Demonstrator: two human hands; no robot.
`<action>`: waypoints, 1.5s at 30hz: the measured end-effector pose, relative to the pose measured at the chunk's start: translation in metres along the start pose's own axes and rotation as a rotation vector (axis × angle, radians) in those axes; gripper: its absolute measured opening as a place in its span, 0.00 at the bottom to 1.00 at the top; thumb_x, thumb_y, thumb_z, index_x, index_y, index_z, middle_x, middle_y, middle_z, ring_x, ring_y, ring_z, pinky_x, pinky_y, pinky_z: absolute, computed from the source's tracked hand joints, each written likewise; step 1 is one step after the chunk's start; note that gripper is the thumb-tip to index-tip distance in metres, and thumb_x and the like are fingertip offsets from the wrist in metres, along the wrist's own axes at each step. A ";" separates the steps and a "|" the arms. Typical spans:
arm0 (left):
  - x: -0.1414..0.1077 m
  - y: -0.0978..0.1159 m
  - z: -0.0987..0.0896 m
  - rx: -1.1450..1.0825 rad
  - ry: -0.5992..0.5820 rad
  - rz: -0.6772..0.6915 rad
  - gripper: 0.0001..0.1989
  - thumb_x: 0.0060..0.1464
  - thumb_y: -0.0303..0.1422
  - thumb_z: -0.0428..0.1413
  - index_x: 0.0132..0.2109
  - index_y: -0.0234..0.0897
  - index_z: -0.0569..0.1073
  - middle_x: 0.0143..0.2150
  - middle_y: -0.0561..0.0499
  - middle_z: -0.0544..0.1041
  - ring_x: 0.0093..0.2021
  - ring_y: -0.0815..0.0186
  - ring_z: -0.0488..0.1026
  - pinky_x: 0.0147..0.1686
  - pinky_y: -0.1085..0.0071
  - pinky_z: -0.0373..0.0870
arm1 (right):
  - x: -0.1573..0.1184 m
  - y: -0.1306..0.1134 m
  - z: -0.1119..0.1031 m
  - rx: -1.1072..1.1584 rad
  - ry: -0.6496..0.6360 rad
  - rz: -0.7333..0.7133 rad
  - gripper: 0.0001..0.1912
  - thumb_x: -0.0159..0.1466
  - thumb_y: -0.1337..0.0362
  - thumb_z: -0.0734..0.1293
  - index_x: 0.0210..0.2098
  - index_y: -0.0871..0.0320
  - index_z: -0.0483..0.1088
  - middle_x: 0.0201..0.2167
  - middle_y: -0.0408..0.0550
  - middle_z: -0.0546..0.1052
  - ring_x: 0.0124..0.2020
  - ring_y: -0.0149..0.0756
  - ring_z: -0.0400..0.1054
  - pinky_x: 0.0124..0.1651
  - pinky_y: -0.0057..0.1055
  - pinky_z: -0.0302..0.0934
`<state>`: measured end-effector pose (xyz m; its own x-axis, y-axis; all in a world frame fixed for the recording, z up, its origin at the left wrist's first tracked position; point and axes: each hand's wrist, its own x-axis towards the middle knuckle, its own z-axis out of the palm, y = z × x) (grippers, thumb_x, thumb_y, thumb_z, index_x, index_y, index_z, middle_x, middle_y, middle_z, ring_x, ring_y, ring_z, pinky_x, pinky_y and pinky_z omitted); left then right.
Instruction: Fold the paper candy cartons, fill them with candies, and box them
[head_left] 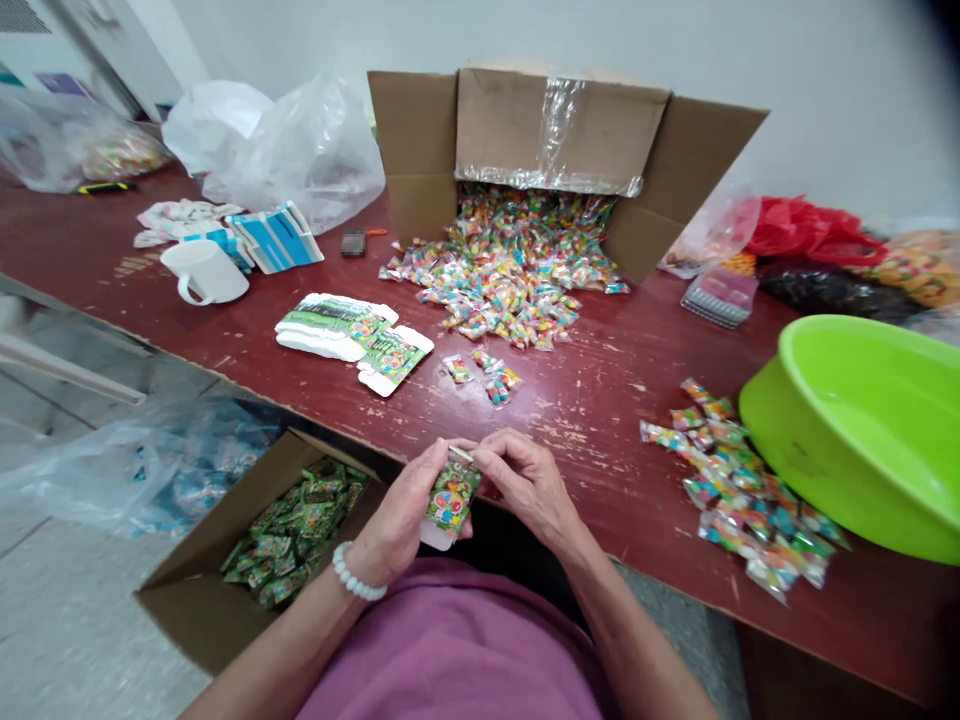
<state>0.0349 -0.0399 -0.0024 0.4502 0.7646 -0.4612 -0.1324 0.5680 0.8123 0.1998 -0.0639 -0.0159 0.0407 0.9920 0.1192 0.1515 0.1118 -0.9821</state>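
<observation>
A small green printed candy box (452,496) is held over my lap at the table's front edge. My left hand (409,505) wraps around its left side, and a white flap hangs open at its lower end. At the box's upper end, the bent fingers of my right hand (529,485) pinch the edge or flap there; the exact grip is partly hidden. Just beyond my hands lie a few wrapped candies (487,375). Flattened green cartons (330,325) are stacked to their left, with one carton (396,358) lying at the stack's right end.
A tipped cardboard box (562,130) spills wrapped candies (510,280) onto the red table (600,400). Right stands a green basin (847,440) beside more candies (735,480). A white mug (204,272) stands left. Below, a carton (187,600) holds filled green packs (300,540).
</observation>
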 end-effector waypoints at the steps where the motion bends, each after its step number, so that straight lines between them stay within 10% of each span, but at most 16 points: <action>1: 0.001 0.000 0.001 0.019 0.013 0.012 0.27 0.60 0.52 0.51 0.56 0.37 0.73 0.33 0.48 0.78 0.19 0.68 0.72 0.17 0.72 0.70 | 0.001 0.000 0.000 0.019 0.002 0.051 0.13 0.64 0.54 0.69 0.28 0.57 0.73 0.28 0.44 0.75 0.29 0.32 0.67 0.32 0.28 0.62; 16: 0.004 -0.002 -0.002 0.144 0.010 0.124 0.32 0.60 0.53 0.51 0.60 0.33 0.73 0.33 0.46 0.79 0.20 0.69 0.71 0.17 0.74 0.68 | 0.014 -0.012 0.008 0.311 0.012 0.242 0.11 0.56 0.59 0.73 0.25 0.58 0.70 0.35 0.50 0.83 0.28 0.35 0.74 0.29 0.28 0.65; 26: 0.004 -0.008 -0.006 -0.006 0.007 0.067 0.25 0.59 0.50 0.55 0.54 0.38 0.74 0.38 0.48 0.79 0.22 0.68 0.73 0.20 0.73 0.71 | -0.005 -0.009 0.012 -0.333 -0.037 -0.214 0.06 0.67 0.66 0.65 0.39 0.55 0.75 0.37 0.51 0.76 0.38 0.38 0.70 0.42 0.34 0.64; 38: 0.020 0.010 -0.028 0.028 0.141 0.201 0.23 0.43 0.34 0.71 0.44 0.36 0.71 0.36 0.52 0.78 0.32 0.69 0.75 0.33 0.73 0.75 | 0.076 0.049 -0.020 -0.889 0.292 0.148 0.09 0.63 0.61 0.69 0.41 0.58 0.73 0.42 0.56 0.74 0.43 0.45 0.68 0.43 0.36 0.60; 45: 0.024 0.017 -0.037 0.051 0.215 0.232 0.31 0.40 0.32 0.71 0.53 0.34 0.73 0.37 0.53 0.77 0.32 0.70 0.74 0.30 0.76 0.75 | 0.056 0.044 -0.018 -0.166 0.246 0.202 0.11 0.57 0.56 0.71 0.33 0.57 0.71 0.29 0.44 0.75 0.29 0.35 0.68 0.36 0.31 0.61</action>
<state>0.0105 -0.0004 -0.0132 0.2154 0.9217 -0.3225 -0.1629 0.3596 0.9188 0.2270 -0.0047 -0.0499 0.3198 0.9472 -0.0231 0.2738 -0.1157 -0.9548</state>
